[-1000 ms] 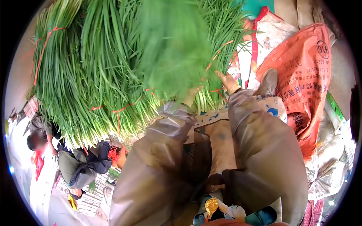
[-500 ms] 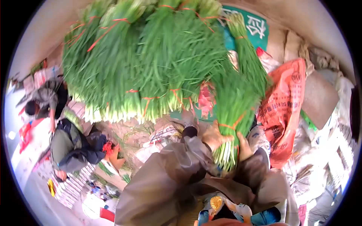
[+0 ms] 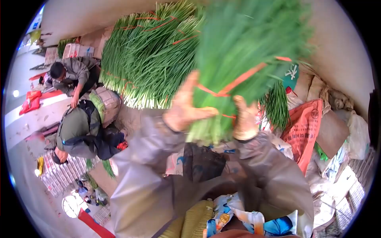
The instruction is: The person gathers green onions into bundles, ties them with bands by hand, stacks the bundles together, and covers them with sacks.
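Observation:
A big bundle of garlic chives point(image 3: 246, 43), tied with orange-red ribbon, is raised in front of me between both hands, its leaves blurred and its pale stems pointing down towards me. My left hand point(image 3: 184, 107) grips it from the left, thumb laid across the stem end. On the other side my right hand point(image 3: 245, 117) is pressed round the stems, its fingers partly hidden. Behind and to the left lies a pile of tied chive bundles point(image 3: 154, 59). Another small bunch of chives point(image 3: 276, 103) hangs at the right.
An orange-red printed sack point(image 3: 303, 127) lies at the right beside a brown board point(image 3: 333, 133) and plastic bags point(image 3: 359, 133). Two people are at the left, one bent forward point(image 3: 77, 75) and one in a dark green top point(image 3: 75, 127). A wall point(image 3: 345, 51) rises behind.
Both hands have lifted the chive bundle up and away from my lap, towards the pile. The view has shifted, so the people at the left show more fully.

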Demonstrator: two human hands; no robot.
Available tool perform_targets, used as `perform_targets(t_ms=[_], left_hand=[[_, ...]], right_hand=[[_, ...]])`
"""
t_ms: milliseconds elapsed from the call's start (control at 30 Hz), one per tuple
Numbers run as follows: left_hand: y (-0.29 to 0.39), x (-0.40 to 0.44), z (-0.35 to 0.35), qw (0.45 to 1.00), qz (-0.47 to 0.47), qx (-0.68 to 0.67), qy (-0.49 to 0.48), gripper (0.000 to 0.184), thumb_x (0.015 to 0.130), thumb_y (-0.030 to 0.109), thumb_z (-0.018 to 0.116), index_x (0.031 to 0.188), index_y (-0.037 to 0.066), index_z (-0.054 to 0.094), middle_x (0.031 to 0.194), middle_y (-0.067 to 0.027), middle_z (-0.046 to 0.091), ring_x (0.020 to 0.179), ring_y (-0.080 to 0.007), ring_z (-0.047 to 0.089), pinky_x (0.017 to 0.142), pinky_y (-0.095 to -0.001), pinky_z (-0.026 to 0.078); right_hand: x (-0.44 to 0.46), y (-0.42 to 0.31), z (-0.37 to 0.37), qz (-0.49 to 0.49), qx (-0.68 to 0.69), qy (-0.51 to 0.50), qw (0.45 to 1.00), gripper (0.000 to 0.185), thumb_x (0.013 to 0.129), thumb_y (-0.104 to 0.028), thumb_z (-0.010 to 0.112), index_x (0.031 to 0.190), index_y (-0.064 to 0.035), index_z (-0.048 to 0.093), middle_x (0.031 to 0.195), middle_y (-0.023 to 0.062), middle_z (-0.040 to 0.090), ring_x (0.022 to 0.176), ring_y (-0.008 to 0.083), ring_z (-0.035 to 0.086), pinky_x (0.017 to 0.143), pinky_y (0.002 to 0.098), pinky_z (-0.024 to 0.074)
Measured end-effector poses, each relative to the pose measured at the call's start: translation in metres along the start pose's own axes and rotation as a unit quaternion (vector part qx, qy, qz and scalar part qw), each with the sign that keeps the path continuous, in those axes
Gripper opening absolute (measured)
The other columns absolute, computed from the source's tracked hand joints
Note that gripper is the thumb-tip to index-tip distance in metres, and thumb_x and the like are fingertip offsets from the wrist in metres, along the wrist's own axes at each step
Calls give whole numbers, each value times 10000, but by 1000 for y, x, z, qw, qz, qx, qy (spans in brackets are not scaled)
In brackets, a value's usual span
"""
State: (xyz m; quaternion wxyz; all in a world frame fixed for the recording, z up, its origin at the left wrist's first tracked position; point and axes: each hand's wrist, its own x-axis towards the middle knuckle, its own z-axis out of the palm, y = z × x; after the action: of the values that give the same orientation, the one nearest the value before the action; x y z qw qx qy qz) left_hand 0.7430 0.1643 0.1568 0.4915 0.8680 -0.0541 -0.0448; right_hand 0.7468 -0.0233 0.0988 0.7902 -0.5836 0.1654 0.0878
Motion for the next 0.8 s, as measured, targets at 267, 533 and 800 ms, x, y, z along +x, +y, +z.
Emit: perform_targets(t_ms=[267, 533, 800], left_hand=[[-151, -23, -158, 930, -351, 105, 24, 937, 679, 233, 753, 1379, 22, 166, 1293, -204, 379, 931, -253, 565, 799, -346, 474], [-259, -36, -65, 712, -462, 529, -10, 1133, 519, 652, 701, 1408, 272, 110, 1421, -278, 30, 1338, -380, 1, 1000, -613, 145], [-314, -57, -118, 738, -366, 566, 38, 1032, 526, 532, 767, 1373, 199, 281, 1399, -276, 130, 1314, -383, 128, 1044, -449, 187]], right_hand=[[31, 162, 167, 144, -180, -267, 936, 529, 714, -336, 686, 1102, -19, 517, 1107, 193, 554, 1024, 345, 530, 868, 378, 422], [94, 216, -149, 41, -355, -116, 927, 356, 772, -142, 638, 1109, -70, 549, 824, 57, 576, 745, 122, 547, 676, 245, 460], [248, 253, -386, 151, -616, 114, 765, 904, 604, -381, 758, 1296, -39, 288, 1146, 251, 509, 1036, 377, 517, 877, 402, 427]])
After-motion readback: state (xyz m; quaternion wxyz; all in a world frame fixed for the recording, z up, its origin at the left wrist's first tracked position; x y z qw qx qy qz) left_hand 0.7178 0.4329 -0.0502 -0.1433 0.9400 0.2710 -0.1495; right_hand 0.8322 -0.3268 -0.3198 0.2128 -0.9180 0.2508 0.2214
